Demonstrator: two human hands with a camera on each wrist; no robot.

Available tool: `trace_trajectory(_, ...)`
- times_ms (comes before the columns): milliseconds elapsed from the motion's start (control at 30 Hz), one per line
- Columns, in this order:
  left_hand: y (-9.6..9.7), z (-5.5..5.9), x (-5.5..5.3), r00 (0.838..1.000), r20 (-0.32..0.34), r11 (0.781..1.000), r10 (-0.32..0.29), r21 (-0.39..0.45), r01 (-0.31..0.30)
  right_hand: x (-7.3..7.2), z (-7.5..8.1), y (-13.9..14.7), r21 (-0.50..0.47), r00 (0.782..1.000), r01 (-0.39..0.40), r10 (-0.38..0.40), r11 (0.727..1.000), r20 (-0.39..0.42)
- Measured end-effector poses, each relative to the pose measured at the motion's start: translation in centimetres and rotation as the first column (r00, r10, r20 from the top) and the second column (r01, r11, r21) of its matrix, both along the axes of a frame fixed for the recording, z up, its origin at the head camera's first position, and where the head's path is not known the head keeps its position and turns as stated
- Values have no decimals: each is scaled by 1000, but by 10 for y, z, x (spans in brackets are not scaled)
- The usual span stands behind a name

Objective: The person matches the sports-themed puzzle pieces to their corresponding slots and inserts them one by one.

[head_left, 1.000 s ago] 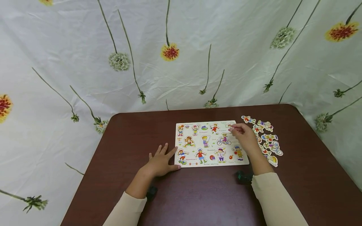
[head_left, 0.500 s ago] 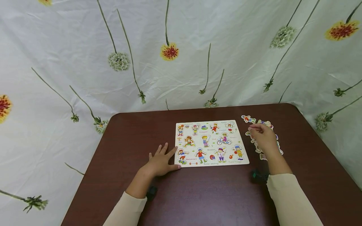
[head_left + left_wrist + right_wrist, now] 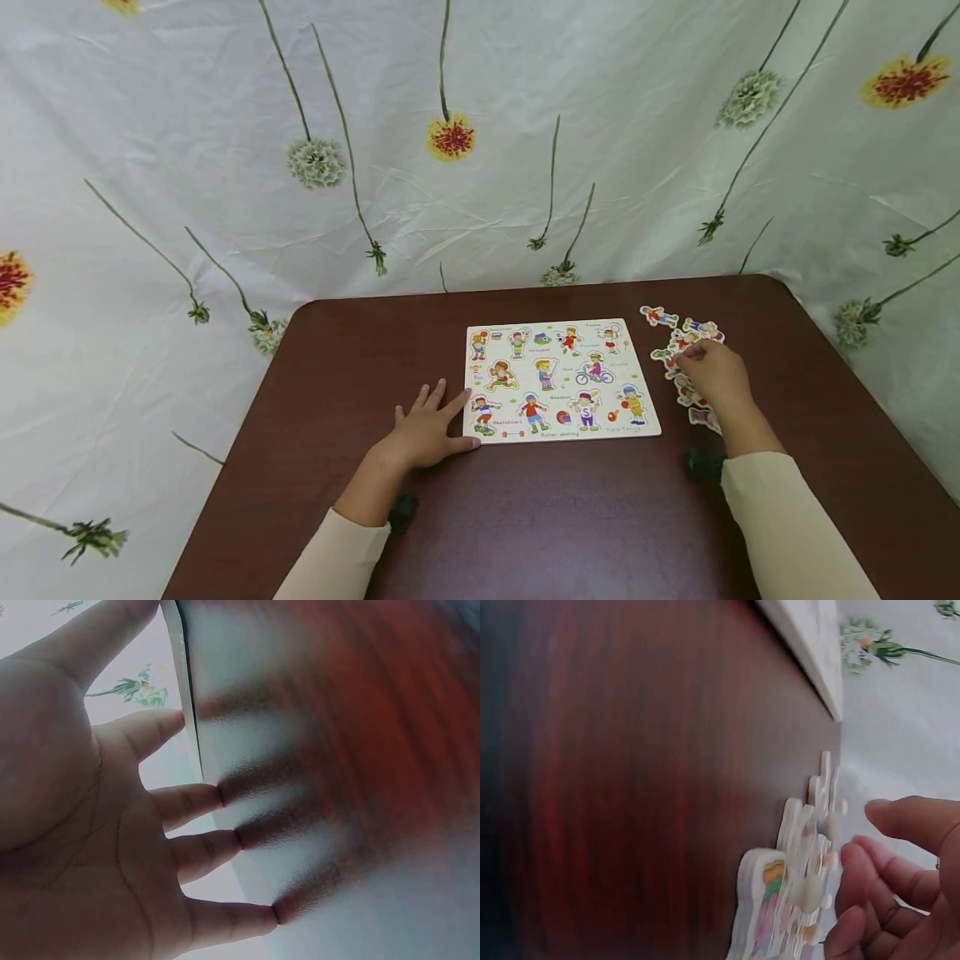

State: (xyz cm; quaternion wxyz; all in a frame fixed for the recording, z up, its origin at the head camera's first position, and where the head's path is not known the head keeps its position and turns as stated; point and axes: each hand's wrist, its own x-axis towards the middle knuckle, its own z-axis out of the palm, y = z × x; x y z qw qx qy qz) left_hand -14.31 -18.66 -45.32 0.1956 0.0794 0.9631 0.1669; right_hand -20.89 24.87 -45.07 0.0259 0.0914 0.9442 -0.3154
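Left hand (image 3: 426, 429): fingers spread, thumb and index fingertip at the left edge of the picture board (image 3: 525, 375), remaining fingertips on the tabletop (image 3: 562, 517). Right hand (image 3: 716, 375): fingers bent, a gap between thumb and fingertips, at the cut-out pieces (image 3: 684, 340); no piece seen gripped, contact cannot be confirmed. The pieces, fitted with round knobs, lie clustered to the right of the board. The board lies flat, bearing sports figures. Pale sleeves (image 3: 795, 517) cover both forearms. Behind hangs a flower-printed cloth (image 3: 637, 100).
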Motion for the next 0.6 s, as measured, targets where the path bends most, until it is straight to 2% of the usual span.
trace_trajectory(167,0,0,0,1000,7,1000,0,4,0,-4,-2,2,96,997,-29,22,995,79)
trace_trajectory(267,0,0,0,1000,8,1000,-1,1,1,-6,-2,3,120,994,-38,26,992,104)
trace_trajectory(600,0,0,1,1000,2,1000,-2,-2,2,-5,3,-3,119,991,-53,38,991,129)
